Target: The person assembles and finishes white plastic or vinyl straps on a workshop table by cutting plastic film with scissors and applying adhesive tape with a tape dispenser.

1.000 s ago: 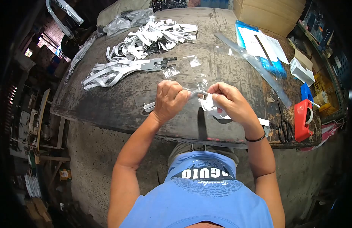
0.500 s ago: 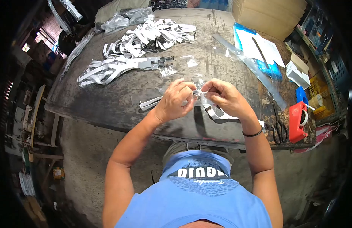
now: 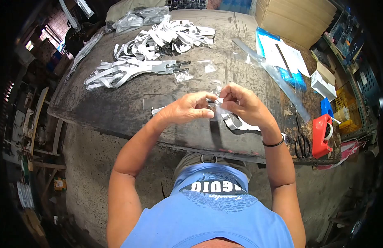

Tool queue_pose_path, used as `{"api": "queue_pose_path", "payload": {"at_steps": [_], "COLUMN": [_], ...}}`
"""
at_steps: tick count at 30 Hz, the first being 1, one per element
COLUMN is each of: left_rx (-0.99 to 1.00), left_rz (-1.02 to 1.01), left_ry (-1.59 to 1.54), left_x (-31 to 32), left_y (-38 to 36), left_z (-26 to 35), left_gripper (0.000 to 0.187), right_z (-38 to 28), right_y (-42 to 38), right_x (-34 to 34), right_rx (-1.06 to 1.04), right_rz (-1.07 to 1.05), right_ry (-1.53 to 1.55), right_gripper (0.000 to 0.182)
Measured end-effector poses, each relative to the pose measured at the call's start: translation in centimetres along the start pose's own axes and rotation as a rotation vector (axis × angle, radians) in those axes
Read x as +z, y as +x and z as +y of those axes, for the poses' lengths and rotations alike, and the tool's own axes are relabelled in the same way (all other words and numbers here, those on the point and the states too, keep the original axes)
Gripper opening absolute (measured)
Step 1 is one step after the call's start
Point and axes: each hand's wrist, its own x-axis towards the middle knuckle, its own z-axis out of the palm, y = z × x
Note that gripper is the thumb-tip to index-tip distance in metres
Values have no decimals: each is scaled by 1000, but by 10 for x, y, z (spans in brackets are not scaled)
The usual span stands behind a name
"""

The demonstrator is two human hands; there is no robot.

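My right hand [image 3: 246, 106] is closed in a pinch on a piece of clear plastic [image 3: 219, 108] above the near part of the table. My left hand [image 3: 187, 108] is just left of it, thumb and fingers apart, its fingertips close to the plastic. Whether those fingertips touch it I cannot tell. Under and beside my right hand lies a white strap [image 3: 229, 122] with a dark underside. The end of a white band [image 3: 157, 110] shows beside my left hand, the rest covered by the hand. A dark strip [image 3: 216, 134] runs towards the table's front edge.
White straps [image 3: 117, 74] lie bundled at left, with a larger pile [image 3: 171, 37] behind. Small clear bags [image 3: 206, 66] lie near the middle. At right are a long ruler-like strip [image 3: 278, 78], black scissors [image 3: 302, 142], a red tape dispenser [image 3: 321, 136] and a cardboard box [image 3: 295, 20].
My left hand has opened from a curled grip, its thumb and fingers now stretched apart. My right hand keeps its pinch in nearly the same place.
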Motion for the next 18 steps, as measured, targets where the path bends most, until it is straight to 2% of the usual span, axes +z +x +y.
{"api": "queue_pose_path", "payload": {"at_steps": [2, 5, 10, 13, 16, 18], "left_rx": [17, -12, 17, -37, -73, -80], "left_rz": [-131, -86, -50, -8, 9, -7], "left_ry": [115, -17, -41, -57, -55, -52], "left_x": [-2, 1, 1, -7, -15, -16], "left_y": [3, 2, 0, -10, -18, -21], "left_z": [-1, 2, -5, 5, 5, 6], "left_gripper": [23, 19, 18, 18, 18, 18], "right_z": [-2, -1, -11, -14, 2, -1], "right_y": [1, 3, 6, 6, 8, 8], "right_x": [1, 5, 7, -1, -10, -12], "right_rx": [-14, -45, -75, 3, -129, -112], "right_rz": [-2, 3, -7, -83, -122, -141], "right_ry": [-49, -100, -179, -223, -105, -147], "right_gripper": [19, 19, 20, 21, 16, 14]}}
